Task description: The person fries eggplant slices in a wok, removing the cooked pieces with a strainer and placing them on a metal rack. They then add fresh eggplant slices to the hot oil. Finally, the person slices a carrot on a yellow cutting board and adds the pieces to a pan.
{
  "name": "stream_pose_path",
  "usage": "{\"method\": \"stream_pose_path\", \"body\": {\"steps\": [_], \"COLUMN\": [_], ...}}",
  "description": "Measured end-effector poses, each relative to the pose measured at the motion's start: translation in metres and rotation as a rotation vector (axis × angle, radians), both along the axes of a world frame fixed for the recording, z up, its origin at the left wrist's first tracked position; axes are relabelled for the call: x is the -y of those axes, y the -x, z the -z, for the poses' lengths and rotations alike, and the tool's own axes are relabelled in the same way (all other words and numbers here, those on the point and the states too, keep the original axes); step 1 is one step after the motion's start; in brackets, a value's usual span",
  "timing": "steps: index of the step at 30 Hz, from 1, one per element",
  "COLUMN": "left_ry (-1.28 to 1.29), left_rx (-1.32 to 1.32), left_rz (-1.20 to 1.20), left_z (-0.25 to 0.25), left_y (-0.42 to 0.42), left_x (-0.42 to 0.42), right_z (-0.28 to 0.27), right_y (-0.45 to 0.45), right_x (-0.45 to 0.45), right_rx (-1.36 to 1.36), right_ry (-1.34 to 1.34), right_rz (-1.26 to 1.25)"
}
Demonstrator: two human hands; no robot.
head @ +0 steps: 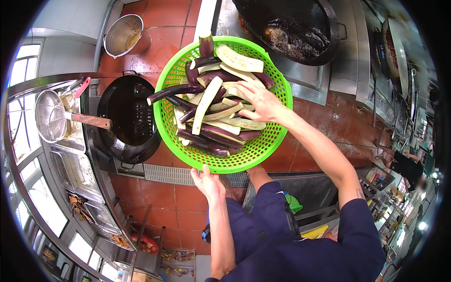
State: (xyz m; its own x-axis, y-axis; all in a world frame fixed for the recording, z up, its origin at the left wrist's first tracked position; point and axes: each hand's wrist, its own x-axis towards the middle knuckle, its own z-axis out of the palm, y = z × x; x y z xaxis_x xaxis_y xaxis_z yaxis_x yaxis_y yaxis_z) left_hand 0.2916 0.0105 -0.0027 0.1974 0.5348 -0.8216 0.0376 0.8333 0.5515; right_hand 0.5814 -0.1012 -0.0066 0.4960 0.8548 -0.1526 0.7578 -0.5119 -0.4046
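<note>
A round green plastic colander [282, 105] holds many cut eggplant strips [208, 102], purple skin and pale flesh showing. My left hand [210, 183] grips the near rim, thumb over the edge and fingers partly hidden beneath. Inside the basket, my right hand [260, 102] lies over the strips on the right, fingers spread and touching them; whether it grips one is unclear. One eggplant piece [169, 93] sticks out over the left rim.
A black wok of dark liquid [128, 112] stands left, beside a wooden-handled strainer [53, 116]. Another large wok [292, 31] sits on the steel range at top. A metal bucket [123, 37] stands on the tiled floor. Another person [405, 167] is far right.
</note>
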Motion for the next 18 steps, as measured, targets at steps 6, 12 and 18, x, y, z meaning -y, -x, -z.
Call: {"method": "stream_pose_path", "body": {"steps": [6, 12, 18], "left_ry": [0.020, 0.036, 0.006], "left_rx": [-0.009, -0.013, -0.019], "left_rz": [-0.038, -0.057, -0.037], "left_z": [-0.005, -0.008, -0.002], "left_y": [-0.005, -0.008, -0.005], "left_x": [0.001, 0.000, 0.003], "right_z": [0.009, 0.013, 0.032], "right_y": [0.031, 0.025, 0.035], "right_x": [-0.026, -0.006, 0.016], "right_rx": [0.071, -0.053, -0.112], "right_ry": [0.223, 0.200, -0.054], "right_rz": [0.147, 0.141, 0.109]}}
